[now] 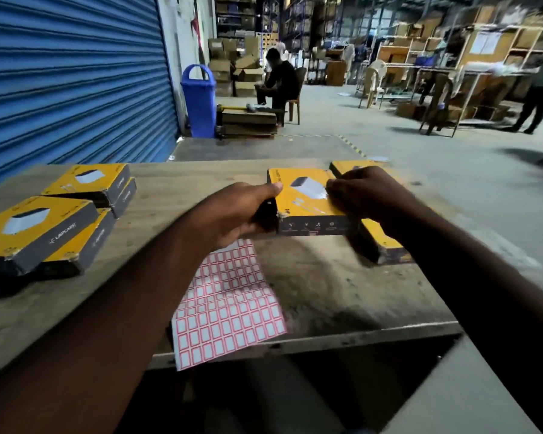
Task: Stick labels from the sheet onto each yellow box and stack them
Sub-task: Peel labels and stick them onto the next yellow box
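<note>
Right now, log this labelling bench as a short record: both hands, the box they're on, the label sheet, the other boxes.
left hand: grips the left end of the yellow box
right hand: fingers curled on that box's top, right side; any label under them is hidden
label sheet: red-bordered, on the wooden table, near corner overhanging the edge
near-left stack: two yellow boxes
far-left stack: two yellow boxes
right boxes: yellow, partly hidden by the right forearm
</note>
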`<action>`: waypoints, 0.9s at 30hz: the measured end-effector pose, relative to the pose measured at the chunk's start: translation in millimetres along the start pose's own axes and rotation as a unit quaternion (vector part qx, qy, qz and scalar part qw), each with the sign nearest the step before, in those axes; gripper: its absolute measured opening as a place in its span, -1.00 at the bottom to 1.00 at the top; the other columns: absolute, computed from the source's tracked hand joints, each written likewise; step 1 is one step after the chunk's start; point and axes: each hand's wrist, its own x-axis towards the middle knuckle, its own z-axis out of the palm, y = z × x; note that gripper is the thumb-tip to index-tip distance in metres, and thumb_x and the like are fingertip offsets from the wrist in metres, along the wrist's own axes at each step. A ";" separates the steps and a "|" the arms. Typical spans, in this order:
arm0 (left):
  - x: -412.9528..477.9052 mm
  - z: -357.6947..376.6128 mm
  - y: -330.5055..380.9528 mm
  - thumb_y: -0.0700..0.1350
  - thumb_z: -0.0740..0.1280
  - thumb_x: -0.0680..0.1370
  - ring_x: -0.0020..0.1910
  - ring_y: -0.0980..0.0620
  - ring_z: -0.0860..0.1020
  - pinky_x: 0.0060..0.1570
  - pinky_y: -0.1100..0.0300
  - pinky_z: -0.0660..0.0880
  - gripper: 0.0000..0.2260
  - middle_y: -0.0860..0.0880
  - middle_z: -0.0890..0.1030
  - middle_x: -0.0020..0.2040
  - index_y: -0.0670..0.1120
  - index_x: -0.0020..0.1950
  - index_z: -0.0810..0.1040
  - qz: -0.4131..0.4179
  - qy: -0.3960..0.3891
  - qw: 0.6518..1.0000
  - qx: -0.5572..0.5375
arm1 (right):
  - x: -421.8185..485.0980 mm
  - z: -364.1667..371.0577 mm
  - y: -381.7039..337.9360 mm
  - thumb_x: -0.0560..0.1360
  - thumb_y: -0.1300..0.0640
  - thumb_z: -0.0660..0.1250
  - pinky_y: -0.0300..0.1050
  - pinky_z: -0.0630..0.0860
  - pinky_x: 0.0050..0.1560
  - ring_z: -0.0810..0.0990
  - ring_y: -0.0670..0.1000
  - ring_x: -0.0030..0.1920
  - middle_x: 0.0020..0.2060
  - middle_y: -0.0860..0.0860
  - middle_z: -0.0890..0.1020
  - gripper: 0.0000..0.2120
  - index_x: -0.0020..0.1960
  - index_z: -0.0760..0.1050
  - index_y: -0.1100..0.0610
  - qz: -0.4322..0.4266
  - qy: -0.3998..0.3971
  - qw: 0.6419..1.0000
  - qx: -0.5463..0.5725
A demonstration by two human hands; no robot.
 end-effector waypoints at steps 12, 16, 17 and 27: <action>41.2 134.7 -27.1 -0.04 0.33 0.62 0.04 -0.04 0.66 -0.08 0.10 0.60 -0.73 -0.08 0.69 0.11 -0.15 0.24 0.59 -0.010 0.000 1.000 -0.029 | -12.8 -95.3 70.1 0.44 0.12 0.46 -0.03 0.43 -0.13 0.53 0.03 -0.18 -0.21 0.11 0.62 -0.87 -0.10 0.67 0.19 0.037 0.100 0.994 0.016; 54.8 147.1 -34.0 0.09 0.35 0.57 0.10 -0.08 0.65 0.15 -0.08 0.57 -0.67 -0.08 0.68 0.11 -0.13 0.15 0.62 -0.009 0.026 1.000 0.002 | -6.8 -96.9 83.0 0.42 0.16 0.45 -0.03 0.41 -0.16 0.51 0.05 -0.23 -0.30 0.10 0.59 -0.91 -0.25 0.65 0.13 0.036 0.121 0.992 0.005; 58.3 149.0 -36.0 0.11 0.35 0.56 0.09 -0.09 0.65 0.15 -0.10 0.57 -0.65 -0.09 0.69 0.10 -0.14 0.13 0.63 -0.008 0.032 0.999 0.007 | -4.8 -96.5 85.5 0.42 0.17 0.44 -0.03 0.42 -0.15 0.52 0.06 -0.23 -0.30 0.10 0.60 -0.90 -0.27 0.64 0.10 0.035 0.130 0.991 0.006; 70.4 165.5 -40.0 0.25 0.32 0.47 0.01 -0.15 0.64 0.04 -0.11 0.60 -0.53 -0.15 0.67 0.00 -0.16 -0.01 0.62 0.035 0.110 0.987 0.116 | 3.4 -94.0 95.9 0.42 0.21 0.34 -0.12 0.32 -0.26 0.47 0.05 -0.21 -0.31 0.12 0.50 -0.86 -0.16 0.61 0.29 0.045 0.163 0.981 -0.096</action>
